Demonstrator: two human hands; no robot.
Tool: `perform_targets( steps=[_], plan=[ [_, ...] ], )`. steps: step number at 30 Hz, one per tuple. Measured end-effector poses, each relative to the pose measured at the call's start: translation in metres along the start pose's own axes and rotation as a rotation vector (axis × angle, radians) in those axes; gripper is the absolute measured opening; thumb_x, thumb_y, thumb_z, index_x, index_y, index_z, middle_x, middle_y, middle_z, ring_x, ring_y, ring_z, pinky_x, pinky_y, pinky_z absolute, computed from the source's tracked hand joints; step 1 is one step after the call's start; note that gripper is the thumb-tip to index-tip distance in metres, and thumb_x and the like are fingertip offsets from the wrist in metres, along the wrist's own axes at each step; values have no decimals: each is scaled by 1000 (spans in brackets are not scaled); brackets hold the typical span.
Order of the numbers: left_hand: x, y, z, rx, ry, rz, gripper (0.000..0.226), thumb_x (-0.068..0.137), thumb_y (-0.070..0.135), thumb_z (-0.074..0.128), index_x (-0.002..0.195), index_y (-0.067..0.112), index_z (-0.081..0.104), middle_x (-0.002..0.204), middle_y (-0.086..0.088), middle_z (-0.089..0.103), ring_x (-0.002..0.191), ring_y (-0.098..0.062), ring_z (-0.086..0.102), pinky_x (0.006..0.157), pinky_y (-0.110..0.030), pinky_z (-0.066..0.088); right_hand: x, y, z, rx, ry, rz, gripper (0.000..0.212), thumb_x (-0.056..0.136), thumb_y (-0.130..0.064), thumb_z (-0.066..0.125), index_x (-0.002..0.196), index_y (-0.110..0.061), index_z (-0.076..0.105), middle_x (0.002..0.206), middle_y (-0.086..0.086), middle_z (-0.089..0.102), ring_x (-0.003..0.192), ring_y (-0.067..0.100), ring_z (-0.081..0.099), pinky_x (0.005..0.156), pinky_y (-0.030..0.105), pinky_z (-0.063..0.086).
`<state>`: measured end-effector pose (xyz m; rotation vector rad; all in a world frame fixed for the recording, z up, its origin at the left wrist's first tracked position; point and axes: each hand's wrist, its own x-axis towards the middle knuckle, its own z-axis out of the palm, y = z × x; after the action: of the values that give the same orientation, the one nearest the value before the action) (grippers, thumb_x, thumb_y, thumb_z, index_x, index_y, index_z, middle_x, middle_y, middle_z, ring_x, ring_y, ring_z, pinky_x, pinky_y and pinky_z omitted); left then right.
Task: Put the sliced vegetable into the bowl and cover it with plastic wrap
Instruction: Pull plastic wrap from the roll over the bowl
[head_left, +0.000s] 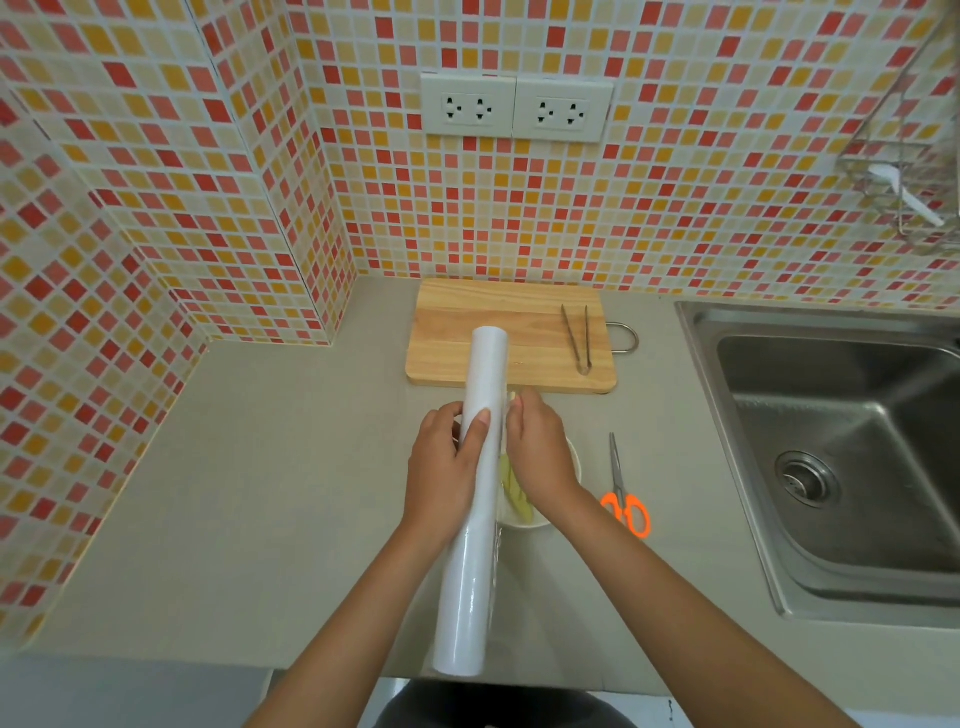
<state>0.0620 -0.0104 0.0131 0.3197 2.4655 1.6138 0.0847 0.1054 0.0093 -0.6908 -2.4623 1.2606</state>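
Note:
A long white roll of plastic wrap (475, 499) is held lengthwise above the counter, pointing away from me. My left hand (444, 467) grips it around the middle, thumb on top. My right hand (537, 447) pinches at the roll's right edge, where a thin strip of film shows. Beneath both hands sits a white bowl (540, 522), mostly hidden. Pale yellow-green vegetable slices (514, 493) show inside it between the roll and my right wrist.
A wooden cutting board (519, 322) lies behind the bowl with metal tongs (579, 338) on its right side. Orange-handled scissors (623, 493) lie right of the bowl. A steel sink (841, 447) fills the right. Tiled walls close the back and left.

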Motion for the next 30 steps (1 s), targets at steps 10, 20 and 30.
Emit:
perform_targets(
  steps=[10,20,30],
  plan=[
    [3,-1,-6,-21,21,-6,33,94,45,49,112,21,62,96,5,58,76,-7,56,67,-22,43,4,-2,-12,405,-40,134,22,98,-16,43,83,-6,56,70,6,59,46,19,52,45,26,42],
    [2,1,-3,114,32,70,31,95,48,44,110,26,60,94,7,56,79,-3,57,67,-23,45,1,-4,-3,249,-8,55,32,93,-10,48,70,12,53,68,28,60,59,22,67,60,49,54],
    [2,2,0,79,26,63,27,96,44,45,103,23,61,91,5,56,81,-4,56,66,-20,41,10,1,-10,275,31,68,26,89,-9,53,64,0,53,61,13,64,51,14,68,52,32,49]
  ],
)
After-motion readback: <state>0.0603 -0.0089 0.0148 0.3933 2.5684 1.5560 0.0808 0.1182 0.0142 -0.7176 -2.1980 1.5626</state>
